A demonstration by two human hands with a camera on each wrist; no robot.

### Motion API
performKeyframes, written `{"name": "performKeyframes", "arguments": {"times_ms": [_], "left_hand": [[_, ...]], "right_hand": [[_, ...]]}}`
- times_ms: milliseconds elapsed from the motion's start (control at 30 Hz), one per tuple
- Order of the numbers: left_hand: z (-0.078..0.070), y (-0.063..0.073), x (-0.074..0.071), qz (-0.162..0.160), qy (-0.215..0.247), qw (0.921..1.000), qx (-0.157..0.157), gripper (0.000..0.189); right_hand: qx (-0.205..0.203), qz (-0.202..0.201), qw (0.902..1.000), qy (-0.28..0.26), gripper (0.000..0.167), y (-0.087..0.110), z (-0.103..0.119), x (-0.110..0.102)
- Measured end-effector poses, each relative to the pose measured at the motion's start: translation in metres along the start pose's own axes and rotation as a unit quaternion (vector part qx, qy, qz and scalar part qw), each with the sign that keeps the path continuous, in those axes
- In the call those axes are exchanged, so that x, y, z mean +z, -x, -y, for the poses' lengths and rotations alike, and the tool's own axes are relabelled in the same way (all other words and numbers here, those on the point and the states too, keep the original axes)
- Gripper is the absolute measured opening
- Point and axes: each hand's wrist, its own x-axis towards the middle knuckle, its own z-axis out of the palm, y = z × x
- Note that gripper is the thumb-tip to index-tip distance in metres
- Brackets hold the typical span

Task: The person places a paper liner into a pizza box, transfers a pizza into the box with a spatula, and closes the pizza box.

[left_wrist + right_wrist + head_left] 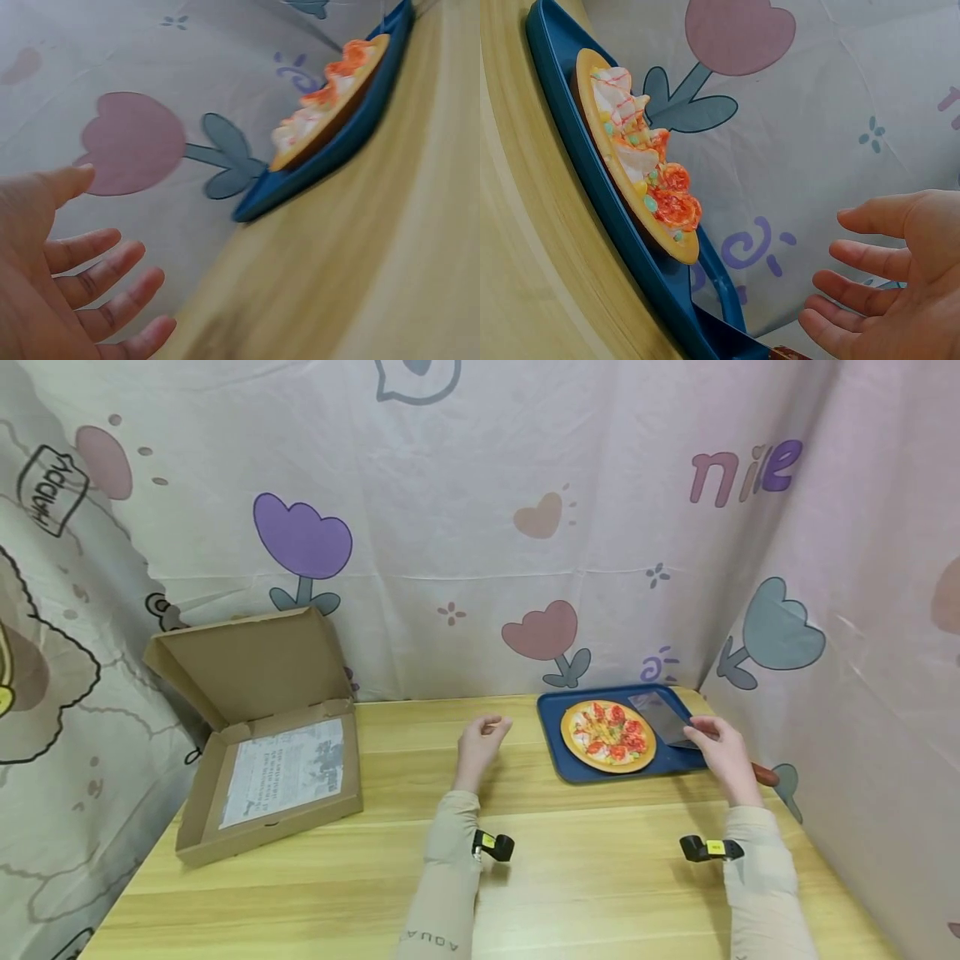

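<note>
A round pizza [608,737] with red and white toppings lies on a blue tray [557,739] at the back right of the table. On the tray's right side rests the flat metal blade of a spatula [660,718], its brown handle [765,774] sticking out past my right wrist. My right hand [720,756] hovers over the tray's right end, fingers loosely bent and holding nothing in the right wrist view. Left of the tray, my left hand [480,749] is held above the table; its fingers [112,300] are relaxed and spread, with nothing in them.
A cardboard pizza box [270,827] stands at the table's left with its lid raised and a printed sheet [288,770] inside. Patterned curtains [450,527] hang behind the wooden table [585,877] and along both sides.
</note>
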Motion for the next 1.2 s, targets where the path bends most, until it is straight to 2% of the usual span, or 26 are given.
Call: {"name": "performKeyframes", "arguments": {"times_ms": [200,367,667,833,1000,1100,1200], "left_hand": [[0.011,0.005,0.024,0.026,0.008,0.9994,-0.019,0.049],[0.018,0.007,0.04,0.03,0.006,0.9992,-0.025,0.053],[0.01,0.005,0.067,0.038,-0.006,0.9982,-0.047,0.057],[0.004,0.002,0.083,0.028,-0.078,0.9952,-0.052,0.051],[0.007,-0.001,0.097,0.014,-0.165,0.9856,-0.036,0.047],[0.01,-0.002,0.101,0.012,-0.199,0.9794,-0.031,0.047],[0.01,-0.003,0.1,0.026,-0.218,0.975,-0.033,0.049]], "right_hand": [[0.006,0.0,1.0,0.001,0.052,0.0,0.0,-0.002],[0.006,0.005,1.0,-0.002,0.055,0.002,-0.005,-0.004],[0.015,0.0,0.9999,0.0,0.058,0.002,-0.009,-0.008],[0.011,-0.006,0.9999,0.004,0.057,0.003,-0.006,-0.011],[0.001,-0.017,0.9996,0.024,0.056,0.004,-0.006,-0.012],[0.001,-0.022,0.9993,0.03,0.055,0.003,-0.008,-0.011],[0.003,-0.032,0.998,0.054,0.05,0.001,-0.008,-0.011]]}}
